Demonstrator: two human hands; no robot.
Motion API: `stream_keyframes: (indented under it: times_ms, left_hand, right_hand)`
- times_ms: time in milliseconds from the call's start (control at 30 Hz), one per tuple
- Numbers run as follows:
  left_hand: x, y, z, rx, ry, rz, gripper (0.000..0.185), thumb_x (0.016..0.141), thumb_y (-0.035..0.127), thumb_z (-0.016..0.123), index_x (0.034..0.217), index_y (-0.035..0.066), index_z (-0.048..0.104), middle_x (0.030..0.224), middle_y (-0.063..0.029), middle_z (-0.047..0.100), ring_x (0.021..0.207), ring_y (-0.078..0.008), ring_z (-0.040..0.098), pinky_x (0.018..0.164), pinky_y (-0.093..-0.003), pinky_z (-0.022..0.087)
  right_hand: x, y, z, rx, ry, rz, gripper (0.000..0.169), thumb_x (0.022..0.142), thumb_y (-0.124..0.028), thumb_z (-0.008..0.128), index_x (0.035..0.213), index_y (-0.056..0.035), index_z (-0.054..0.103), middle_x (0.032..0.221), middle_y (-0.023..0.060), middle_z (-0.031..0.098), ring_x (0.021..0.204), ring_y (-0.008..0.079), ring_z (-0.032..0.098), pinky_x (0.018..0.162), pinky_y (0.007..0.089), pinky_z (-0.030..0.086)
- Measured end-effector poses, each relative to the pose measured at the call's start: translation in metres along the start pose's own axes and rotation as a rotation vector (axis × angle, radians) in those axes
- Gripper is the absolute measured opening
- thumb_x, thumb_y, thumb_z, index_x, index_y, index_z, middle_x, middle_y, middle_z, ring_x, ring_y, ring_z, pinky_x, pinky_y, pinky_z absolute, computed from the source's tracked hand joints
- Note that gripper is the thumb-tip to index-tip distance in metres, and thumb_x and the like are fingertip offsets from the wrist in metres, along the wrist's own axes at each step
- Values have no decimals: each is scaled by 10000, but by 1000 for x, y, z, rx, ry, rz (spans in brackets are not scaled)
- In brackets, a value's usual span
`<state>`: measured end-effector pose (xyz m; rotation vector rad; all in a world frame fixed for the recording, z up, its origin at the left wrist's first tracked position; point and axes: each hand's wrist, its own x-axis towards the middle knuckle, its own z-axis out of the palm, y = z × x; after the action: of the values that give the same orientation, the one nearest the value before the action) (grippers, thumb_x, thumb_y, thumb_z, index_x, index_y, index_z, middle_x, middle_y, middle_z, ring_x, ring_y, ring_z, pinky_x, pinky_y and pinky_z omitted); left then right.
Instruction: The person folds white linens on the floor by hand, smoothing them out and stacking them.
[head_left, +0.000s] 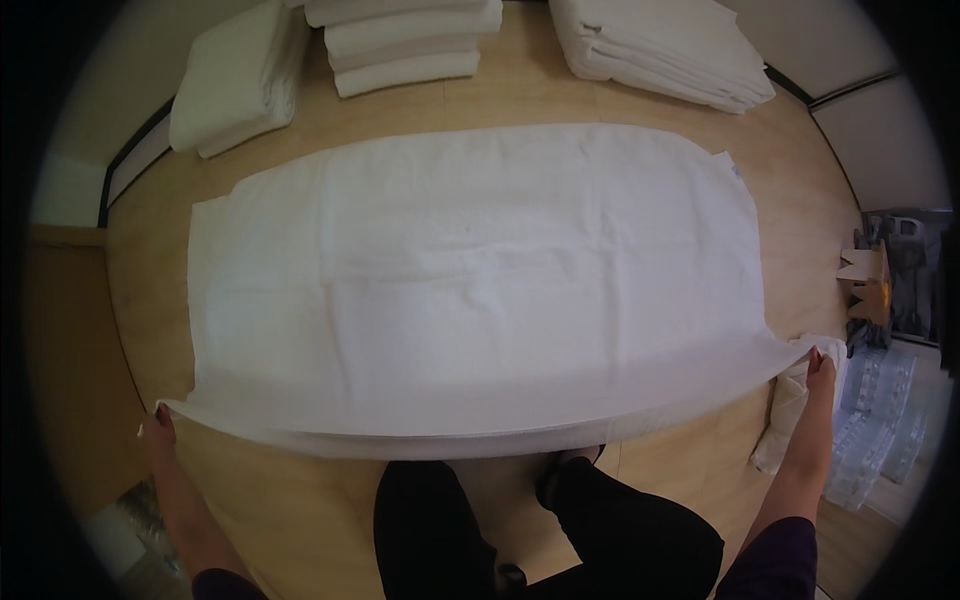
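Observation:
A large white towel (480, 300) lies spread out before me on a light wooden surface, with faint fold creases across it. My left hand (159, 426) pinches its near left corner. Out at the right, my right hand (820, 367) grips the near right corner. Between both hands the near edge is stretched and lifted a little, sagging in the middle above my knees. The far part of the towel lies flat, and a small tag shows at its far right corner.
Folded white towels stand at the back: a left stack (236, 75), a middle stack (409, 41) and a right stack (660, 52). Another white cloth (784, 409) lies by my right forearm. Beyond the right edge are clear plastic packs (874, 420) and a small cardboard piece (866, 285).

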<state>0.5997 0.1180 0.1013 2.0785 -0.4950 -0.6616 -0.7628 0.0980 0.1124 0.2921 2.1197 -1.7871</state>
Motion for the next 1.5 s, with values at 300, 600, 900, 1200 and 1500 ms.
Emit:
stream_keyframes:
  times_ms: [300,600,900,1200,1500]
  left_hand:
    - [56,17,34,705,-128,238,380,945,211,341,1239,-24,384,1204,-182,469,1052,-286,508,816,-348,522]
    - [-119,-47,286,574,-491,37,706,810,310,556,1387,161,177,1323,-161,333,1222,-305,310,1010,-452,240]
    - [-11,-62,293,1195,-395,186,798,692,133,605,1374,68,196,1300,-216,379,1100,-354,418,965,-423,324]
    - [-111,85,518,899,-417,1184,461,756,-19,519,1206,54,450,1235,-149,434,1161,-313,402,986,-373,329]
    - [-190,164,638,1096,-640,916,616,752,-55,444,1307,193,341,1262,-152,415,1158,-315,407,907,-394,389]
  right_hand:
    - [-4,17,105,-46,-294,32,295,889,-57,301,1045,137,459,1036,213,573,921,305,603,789,331,547]
    - [-49,179,126,-1355,-492,-548,276,780,-195,555,1043,-118,517,1150,100,486,988,305,512,797,435,451]
    - [-185,232,156,-1575,-833,-1256,508,838,-346,518,1314,-304,346,1400,84,264,1274,381,237,848,670,318]
    - [-93,166,231,-1532,-451,-1160,316,825,-186,492,1139,-149,497,1134,81,529,1079,285,473,832,439,441]
    - [-174,173,388,-1361,-920,-1178,462,809,-7,353,1243,-150,423,1376,70,322,1028,312,531,868,417,440]
